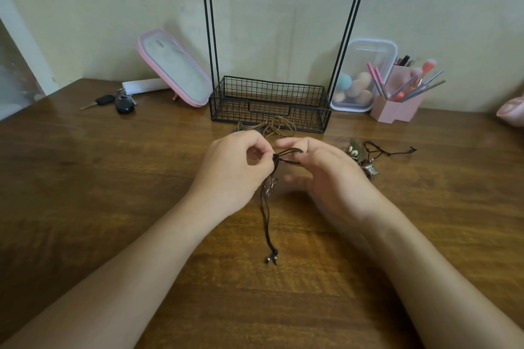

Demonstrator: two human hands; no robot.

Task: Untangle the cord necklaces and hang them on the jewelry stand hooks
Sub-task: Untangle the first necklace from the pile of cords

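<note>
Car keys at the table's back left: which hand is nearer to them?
Left. The left hand sits right of the car keys, nearer the viewer; the right hand lies beyond it, farther right.

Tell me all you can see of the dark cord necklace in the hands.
The dark cord necklace is thin, dark brown or black cord in several strands. The left hand pinches it where they gather; the right hand pinches a short loop beside that. The strands run down toward the person and end in small dark beads over the table. A charm below the left hand is blurred.
</note>
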